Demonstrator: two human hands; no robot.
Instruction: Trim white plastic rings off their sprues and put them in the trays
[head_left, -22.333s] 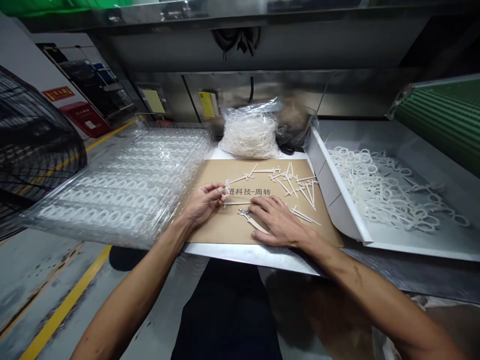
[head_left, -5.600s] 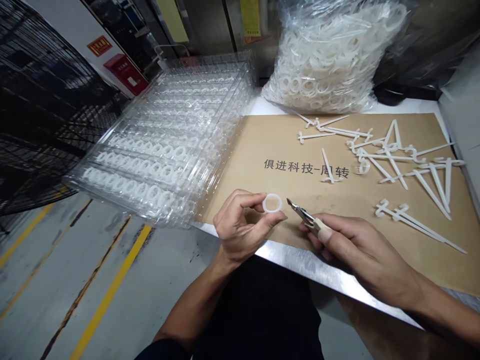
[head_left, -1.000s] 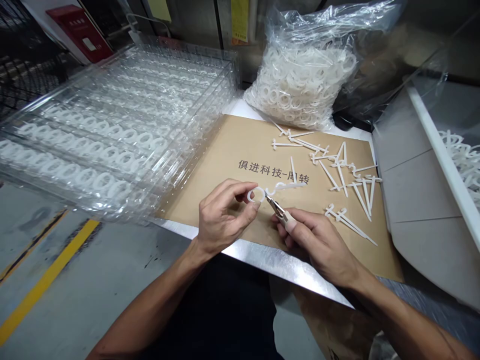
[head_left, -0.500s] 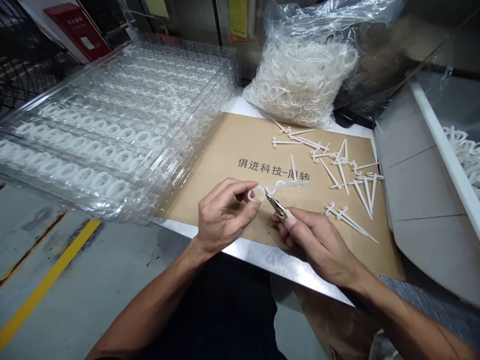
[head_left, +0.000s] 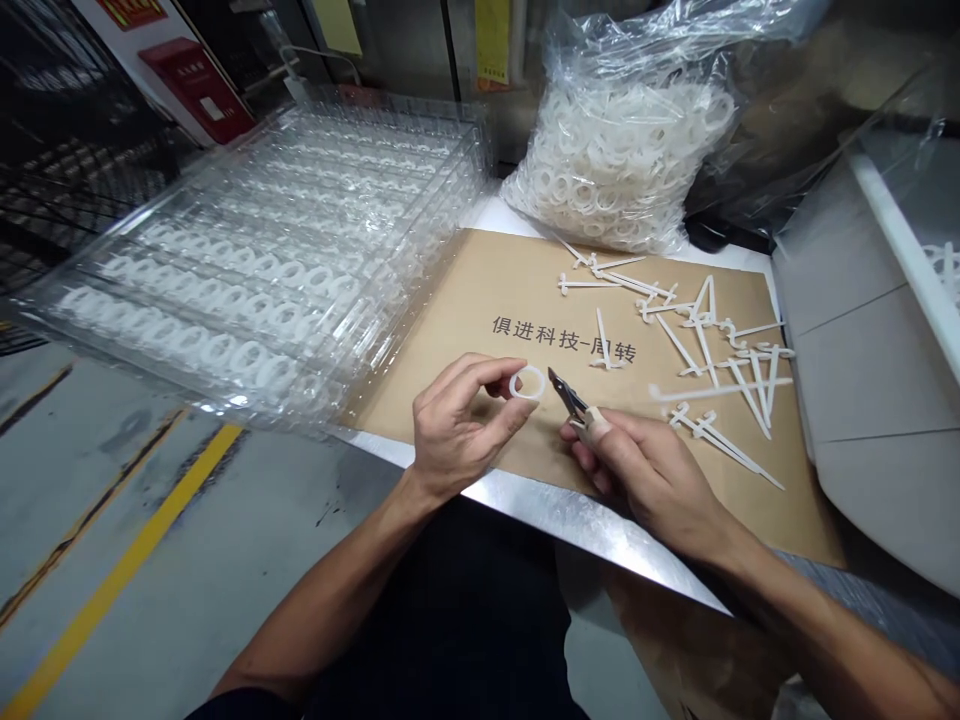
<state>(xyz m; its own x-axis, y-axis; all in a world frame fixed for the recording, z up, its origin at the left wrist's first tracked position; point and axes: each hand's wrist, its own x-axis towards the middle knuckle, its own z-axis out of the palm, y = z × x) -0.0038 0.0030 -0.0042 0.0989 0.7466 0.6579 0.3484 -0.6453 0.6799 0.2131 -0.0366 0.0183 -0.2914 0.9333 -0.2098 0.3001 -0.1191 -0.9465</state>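
While the left hand (head_left: pixel 461 430) is pinching the white ring (head_left: pixel 541 384) between thumb and finger above the cardboard (head_left: pixel 480 290), I am seeing the right hand (head_left: pixel 652 475) closing its fingers around the nippers (head_left: pixel 567 393), tips pointing toward the ring but standing apart. Its grip is hiding most of the handles. A blurred white strip (head_left: pixel 724 390) is now showing farther right, away from the ring.

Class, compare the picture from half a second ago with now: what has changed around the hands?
The blurred white stem has parted from the ring and moved right over the cardboard. The nippers have drawn back from the ring. The left hand still holds the ring, the right hand the nippers.
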